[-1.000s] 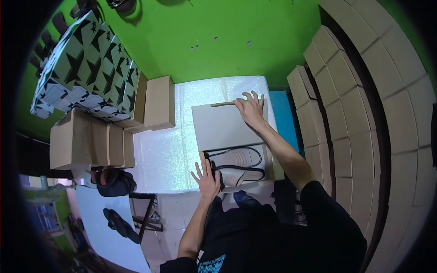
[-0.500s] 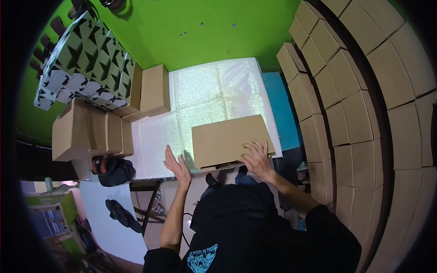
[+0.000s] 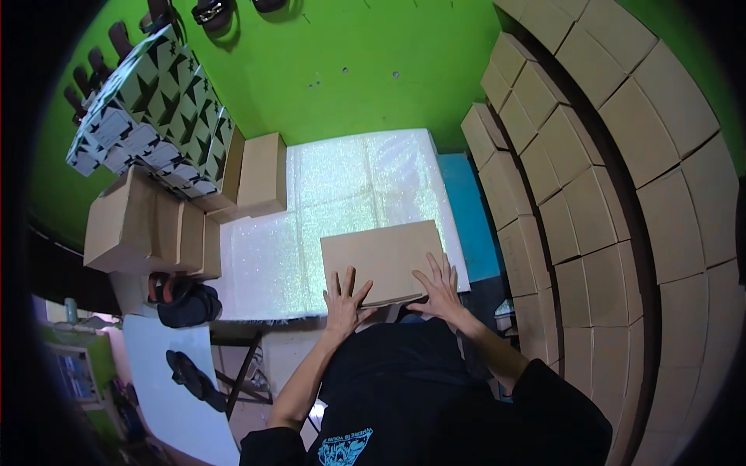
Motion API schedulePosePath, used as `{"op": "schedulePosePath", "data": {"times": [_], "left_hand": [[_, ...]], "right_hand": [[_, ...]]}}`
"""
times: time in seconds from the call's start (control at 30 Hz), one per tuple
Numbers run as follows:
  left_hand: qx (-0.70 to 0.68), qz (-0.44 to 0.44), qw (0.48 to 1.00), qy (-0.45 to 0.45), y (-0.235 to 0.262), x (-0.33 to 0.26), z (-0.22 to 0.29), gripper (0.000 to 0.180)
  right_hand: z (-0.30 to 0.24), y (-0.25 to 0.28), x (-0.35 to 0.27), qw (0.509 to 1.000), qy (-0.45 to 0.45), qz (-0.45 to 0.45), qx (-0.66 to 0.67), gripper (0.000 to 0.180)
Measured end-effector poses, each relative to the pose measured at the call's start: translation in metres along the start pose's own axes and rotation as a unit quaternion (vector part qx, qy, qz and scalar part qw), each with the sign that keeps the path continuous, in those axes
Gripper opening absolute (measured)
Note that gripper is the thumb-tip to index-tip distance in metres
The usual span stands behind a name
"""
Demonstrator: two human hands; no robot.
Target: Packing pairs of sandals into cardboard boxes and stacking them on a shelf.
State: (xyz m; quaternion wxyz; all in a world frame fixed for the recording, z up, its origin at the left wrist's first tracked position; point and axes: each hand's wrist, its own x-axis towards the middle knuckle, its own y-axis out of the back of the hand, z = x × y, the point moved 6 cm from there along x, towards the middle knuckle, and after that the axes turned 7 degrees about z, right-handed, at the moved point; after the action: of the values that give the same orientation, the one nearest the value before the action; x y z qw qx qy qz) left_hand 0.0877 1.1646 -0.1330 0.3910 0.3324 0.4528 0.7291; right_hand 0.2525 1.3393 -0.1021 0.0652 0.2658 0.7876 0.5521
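In front of me a closed brown cardboard box (image 3: 381, 252) lies near the front edge of the shiny white-covered table (image 3: 334, 171). On the box's near left corner rests my left hand (image 3: 344, 301), its fingers spread. My right hand (image 3: 440, 292) touches the near right corner, fingers also apart. Both thumbs point inward along the near edge, and neither hand is wrapped round the box. The underside of the box is hidden.
Plain brown boxes (image 3: 148, 233) and star-patterned boxes (image 3: 167, 116) stand on the table's left. Black sandals (image 3: 190, 303) sit at its front left corner, with another sandal (image 3: 194, 380) on a white board (image 3: 155, 342). Shelves of brown boxes (image 3: 590, 210) line the right.
My left hand has moved right, from beside the box onto its near left corner. My right hand stays on the right side, and the box's near flap now looks lower. The view has tilted upward.
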Motion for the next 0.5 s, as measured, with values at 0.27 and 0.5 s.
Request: {"op": "schedulePosePath", "data": {"times": [0.27, 0.5], "left_hand": [[-0.124, 0.135, 0.980, -0.071, 0.010, -0.016, -0.013, 0.020], [-0.144, 0.133, 0.979, -0.052, 0.033, -0.006, -0.039, 0.014]], "right_hand": [[0.001, -0.021, -0.005, 0.997, 0.025, 0.078, 0.016, 0.051], [-0.019, -0.029, 0.016, 0.988, 0.060, 0.121, 0.074, 0.030]]}}
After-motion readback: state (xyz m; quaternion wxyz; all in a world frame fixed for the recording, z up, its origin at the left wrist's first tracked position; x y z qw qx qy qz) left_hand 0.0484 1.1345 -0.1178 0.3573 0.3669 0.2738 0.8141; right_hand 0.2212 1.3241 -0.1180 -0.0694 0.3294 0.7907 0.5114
